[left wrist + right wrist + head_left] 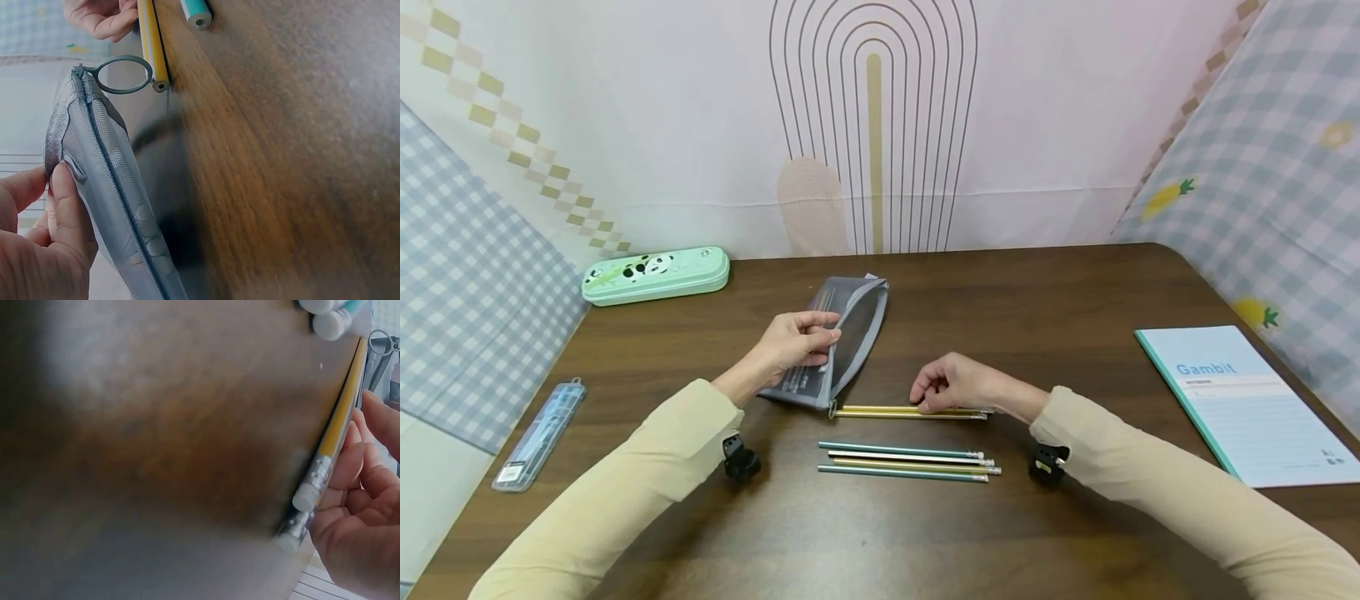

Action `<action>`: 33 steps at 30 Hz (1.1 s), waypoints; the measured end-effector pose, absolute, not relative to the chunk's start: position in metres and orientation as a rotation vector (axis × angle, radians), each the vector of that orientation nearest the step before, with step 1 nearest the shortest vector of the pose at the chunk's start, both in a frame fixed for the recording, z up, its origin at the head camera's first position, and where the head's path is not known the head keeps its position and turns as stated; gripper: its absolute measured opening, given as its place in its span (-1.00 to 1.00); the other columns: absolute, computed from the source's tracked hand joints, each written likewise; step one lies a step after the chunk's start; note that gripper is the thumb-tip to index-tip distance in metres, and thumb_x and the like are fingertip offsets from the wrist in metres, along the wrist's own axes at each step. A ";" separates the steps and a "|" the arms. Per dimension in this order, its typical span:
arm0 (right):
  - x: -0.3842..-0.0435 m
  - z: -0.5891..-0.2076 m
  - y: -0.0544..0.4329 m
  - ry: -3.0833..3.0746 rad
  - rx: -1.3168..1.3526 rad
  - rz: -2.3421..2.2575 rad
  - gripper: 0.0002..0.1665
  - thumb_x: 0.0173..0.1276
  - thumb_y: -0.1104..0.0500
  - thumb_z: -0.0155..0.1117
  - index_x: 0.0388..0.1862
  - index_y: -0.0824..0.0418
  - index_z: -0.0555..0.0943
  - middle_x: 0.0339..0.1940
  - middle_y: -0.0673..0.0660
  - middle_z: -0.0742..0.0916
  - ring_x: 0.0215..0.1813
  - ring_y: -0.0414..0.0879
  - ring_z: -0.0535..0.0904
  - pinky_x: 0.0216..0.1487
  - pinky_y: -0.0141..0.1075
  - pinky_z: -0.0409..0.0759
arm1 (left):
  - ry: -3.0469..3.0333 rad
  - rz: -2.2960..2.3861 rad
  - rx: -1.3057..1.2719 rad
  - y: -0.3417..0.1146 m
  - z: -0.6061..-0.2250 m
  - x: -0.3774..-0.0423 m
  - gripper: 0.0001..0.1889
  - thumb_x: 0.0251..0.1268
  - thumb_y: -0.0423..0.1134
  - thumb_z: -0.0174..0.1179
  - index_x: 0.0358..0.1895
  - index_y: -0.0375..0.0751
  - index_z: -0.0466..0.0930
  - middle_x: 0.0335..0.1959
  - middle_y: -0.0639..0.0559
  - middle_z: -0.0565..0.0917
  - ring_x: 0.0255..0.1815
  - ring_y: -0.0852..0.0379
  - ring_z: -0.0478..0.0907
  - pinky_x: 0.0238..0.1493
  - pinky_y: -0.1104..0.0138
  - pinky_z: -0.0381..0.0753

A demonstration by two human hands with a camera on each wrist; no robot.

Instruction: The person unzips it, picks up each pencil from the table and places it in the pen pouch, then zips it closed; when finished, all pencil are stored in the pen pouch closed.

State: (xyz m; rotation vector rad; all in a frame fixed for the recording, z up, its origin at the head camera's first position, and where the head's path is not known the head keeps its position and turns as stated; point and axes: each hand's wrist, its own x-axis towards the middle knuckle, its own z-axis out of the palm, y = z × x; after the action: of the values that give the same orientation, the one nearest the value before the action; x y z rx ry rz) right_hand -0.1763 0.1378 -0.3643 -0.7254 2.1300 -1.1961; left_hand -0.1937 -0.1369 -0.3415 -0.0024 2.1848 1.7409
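Note:
My left hand (pixel 799 340) pinches the near side of a grey mesh zip pouch (pixel 797 379) between thumb and fingers. The pouch's mouth gapes toward the right, and a ring zip pull (pixel 124 74) hangs at its lower corner. Beside it, my right hand (pixel 958 385) has its fingers curled at a pair of pencils, thumb and fingertips pinching at a pencil. The yellow pencil (pixel 342 415) lies along the fingers, its white eraser toward the wrist; a second eraser end (pixel 292 534) shows next to it. Closer to me, several green, white and gold pencils (pixel 902 473) lie in a row.
A mint panda pencil case (pixel 662 271) stands at the back left. A slim clear plastic case (pixel 541 433) lies at the left edge. The Gambit notebook (pixel 1247 404) is at the right, and a printed cloth (pixel 700 125) hangs behind the wooden table (pixel 1037 292).

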 end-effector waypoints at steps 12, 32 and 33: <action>-0.172 -0.361 0.134 2.271 -0.863 -1.001 -0.90 0.10 0.36 0.39 -0.44 0.29 0.61 -0.60 -0.07 0.50 -0.51 -0.27 0.37 -0.48 -0.50 0.35 | 2.186 1.747 -0.001 -0.137 -0.343 -0.193 -0.54 0.31 -0.34 0.16 0.25 -0.35 0.40 -0.38 0.13 0.56 -0.43 0.35 0.51 -0.41 0.52 0.61; -0.186 -0.344 0.138 2.200 -0.475 -1.452 -0.87 0.33 0.29 0.18 -0.23 0.37 0.50 -0.48 0.03 0.57 -0.44 -0.17 0.46 -0.44 -0.41 0.52 | 2.176 1.754 -0.016 -0.134 -0.342 -0.194 -0.55 0.31 -0.35 0.16 0.25 -0.35 0.40 -0.40 0.15 0.55 -0.46 0.35 0.51 -0.43 0.52 0.61; -0.188 -0.342 0.136 2.189 -0.421 -1.493 -0.85 0.35 0.28 0.16 -0.20 0.38 0.49 -0.48 0.03 0.56 -0.45 -0.17 0.46 -0.45 -0.41 0.53 | 2.175 1.754 -0.017 -0.133 -0.342 -0.194 -0.55 0.30 -0.35 0.16 0.25 -0.34 0.40 -0.39 0.14 0.56 -0.46 0.35 0.52 -0.42 0.52 0.61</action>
State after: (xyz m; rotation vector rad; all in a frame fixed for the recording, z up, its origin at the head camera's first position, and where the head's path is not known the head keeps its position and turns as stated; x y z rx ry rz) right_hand -0.1879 0.1358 -0.3422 -0.4214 2.1893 -1.4928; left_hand -0.1939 -0.1335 -0.3420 -0.0171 2.1748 1.7544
